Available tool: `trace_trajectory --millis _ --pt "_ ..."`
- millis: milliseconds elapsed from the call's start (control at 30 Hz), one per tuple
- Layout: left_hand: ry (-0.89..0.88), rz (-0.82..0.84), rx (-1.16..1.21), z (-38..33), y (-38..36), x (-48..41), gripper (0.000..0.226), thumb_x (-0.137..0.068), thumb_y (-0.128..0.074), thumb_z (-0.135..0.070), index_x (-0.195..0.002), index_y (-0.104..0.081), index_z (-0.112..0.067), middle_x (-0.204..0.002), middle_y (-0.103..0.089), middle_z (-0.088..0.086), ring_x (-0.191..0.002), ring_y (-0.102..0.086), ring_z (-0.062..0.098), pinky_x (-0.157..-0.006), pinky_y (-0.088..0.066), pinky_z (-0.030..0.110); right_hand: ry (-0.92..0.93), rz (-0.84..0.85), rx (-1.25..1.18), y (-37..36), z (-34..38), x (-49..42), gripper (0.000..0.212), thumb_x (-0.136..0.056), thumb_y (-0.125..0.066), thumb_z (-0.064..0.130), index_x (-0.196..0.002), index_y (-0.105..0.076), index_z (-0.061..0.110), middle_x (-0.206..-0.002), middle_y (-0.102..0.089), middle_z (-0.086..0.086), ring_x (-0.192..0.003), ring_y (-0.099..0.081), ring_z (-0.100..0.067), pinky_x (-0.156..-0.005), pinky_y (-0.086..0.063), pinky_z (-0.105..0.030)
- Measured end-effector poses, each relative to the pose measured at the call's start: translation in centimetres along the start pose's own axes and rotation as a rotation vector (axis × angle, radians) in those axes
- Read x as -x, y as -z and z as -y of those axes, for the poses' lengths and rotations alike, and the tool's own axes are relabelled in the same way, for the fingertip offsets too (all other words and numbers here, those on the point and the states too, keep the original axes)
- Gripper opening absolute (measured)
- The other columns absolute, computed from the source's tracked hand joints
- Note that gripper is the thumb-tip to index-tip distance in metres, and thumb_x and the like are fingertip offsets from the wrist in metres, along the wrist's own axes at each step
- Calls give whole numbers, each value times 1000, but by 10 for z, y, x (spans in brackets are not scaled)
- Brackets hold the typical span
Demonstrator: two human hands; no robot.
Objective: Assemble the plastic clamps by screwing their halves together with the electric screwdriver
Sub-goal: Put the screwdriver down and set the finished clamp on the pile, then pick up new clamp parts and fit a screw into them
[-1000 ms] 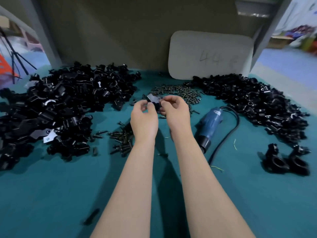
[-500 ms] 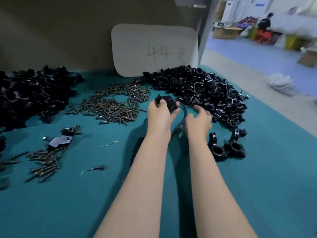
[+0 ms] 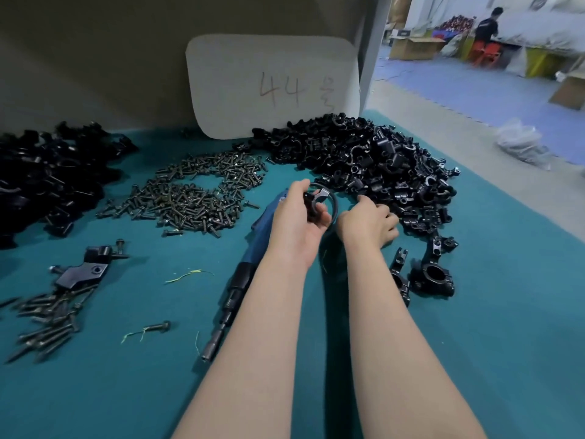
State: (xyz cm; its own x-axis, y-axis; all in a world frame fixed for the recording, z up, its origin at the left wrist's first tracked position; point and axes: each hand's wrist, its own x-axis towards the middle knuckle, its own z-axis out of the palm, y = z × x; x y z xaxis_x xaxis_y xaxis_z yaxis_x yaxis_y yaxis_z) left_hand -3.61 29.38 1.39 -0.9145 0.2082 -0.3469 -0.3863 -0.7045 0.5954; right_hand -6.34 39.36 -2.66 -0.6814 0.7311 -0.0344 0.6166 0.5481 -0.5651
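My left hand (image 3: 297,223) grips a black plastic clamp half (image 3: 315,201) above the table. My right hand (image 3: 368,223) lies with curled fingers at the near edge of the right pile of black clamp parts (image 3: 373,163); whether it holds a piece is hidden. The blue electric screwdriver (image 3: 253,258) lies on the teal table under my left forearm, its bit pointing toward me and its black cord (image 3: 332,201) looping behind my left hand. A heap of dark screws (image 3: 196,191) sits to the left of my hands.
A second pile of black parts (image 3: 47,175) fills the far left. Two assembled clamps (image 3: 427,274) stand right of my right forearm. A loose clamp piece (image 3: 85,267) and longer screws (image 3: 47,324) lie at the near left. A white board (image 3: 272,83) leans at the back.
The view has swung right. My hands separated: the left kept the clamp half, the right reached to the right pile and its fingers now curl at the pile's edge.
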Motion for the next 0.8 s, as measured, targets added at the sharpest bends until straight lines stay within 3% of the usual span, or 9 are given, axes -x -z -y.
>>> trace_trajectory --millis 100,167,233,333,433,500,567,700,800 --pt "-52 -7 -53 -1 3 -1 52 -99 -51 -11 -145 -29 -3 -95 -49 9 -59 -49 9 -48 -48 18 -24 -46 -8 -1 2 2 35 -94 -47 21 -128 -50 13 -145 -35 -16 -135 -24 -34 -108 -21 -43" --pt "-80 14 -64 -2 5 0 56 -103 -45 -18 -151 -17 -11 -91 -54 10 -59 -53 11 -50 -51 20 -14 -105 -119 1 3 7 34 -96 -48 23 -128 -46 9 -141 -39 -16 -132 -31 -32 -106 -26 -42" --pt "-67 23 -75 -6 8 2 48 -105 -37 -28 -148 -24 -10 -80 -61 10 -51 -56 11 -50 -52 20 49 -155 -340 3 5 11 26 -97 -48 18 -120 -45 7 -130 -47 -14 -113 -45 -27 -88 -35 -30" --pt "-75 -14 -182 -16 17 8 43 -106 -28 -37 -136 -39 -8 -68 -69 9 -41 -51 8 -44 -46 17 127 -111 -654 8 10 30 14 -97 -49 13 -111 -47 9 -110 -52 -6 -89 -46 -16 -66 -28 -15" --pt "-208 -50 -349 -29 35 21 26 -107 -26 -31 -118 -47 -20 -56 -67 -2 -44 -42 7 -44 -36 16 113 -12 -909 10 20 56 10 -95 -54 15 -104 -50 16 -102 -54 1 -90 -55 -14 -77 -42 -25" --pt "-302 -49 -377 -40 52 33 25 -107 -29 -25 -106 -53 -22 -62 -69 -1 -51 -47 7 -51 -39 18 73 106 -1029 8 27 74 11 -92 -60 10 -101 -55 14 -105 -61 -7 -97 -60 -21 -90 -50 -34" --pt "-353 -64 -334 -53 71 46 29 -106 -29 -17 -94 -55 -20 -75 -68 9 -57 -56 9 -55 -47 19 49 248 -1140 5 34 91 9 -89 -63 5 -97 -60 9 -103 -65 -13 -92 -61 -22 -88 -52 -31" --pt "-385 -137 -132 -75 102 68 16 -104 -35 -20 -98 -48 -12 -83 -64 16 -71 -66 19 -70 -57 26 166 389 -1086 -4 53 130 9 -95 -54 4 -93 -60 10 -79 -60 0 -63 -57 -9 -50 -48 -12" --pt "-454 -161 -82 -87 123 78 15 -105 -37 -30 -99 -46 -19 -90 -71 10 -84 -69 19 -90 -52 34 188 600 -1021 -9 69 156 26 -99 -35 1 -85 -55 11 -78 -56 -5 -57 -57 -13 -48 -50 -17"
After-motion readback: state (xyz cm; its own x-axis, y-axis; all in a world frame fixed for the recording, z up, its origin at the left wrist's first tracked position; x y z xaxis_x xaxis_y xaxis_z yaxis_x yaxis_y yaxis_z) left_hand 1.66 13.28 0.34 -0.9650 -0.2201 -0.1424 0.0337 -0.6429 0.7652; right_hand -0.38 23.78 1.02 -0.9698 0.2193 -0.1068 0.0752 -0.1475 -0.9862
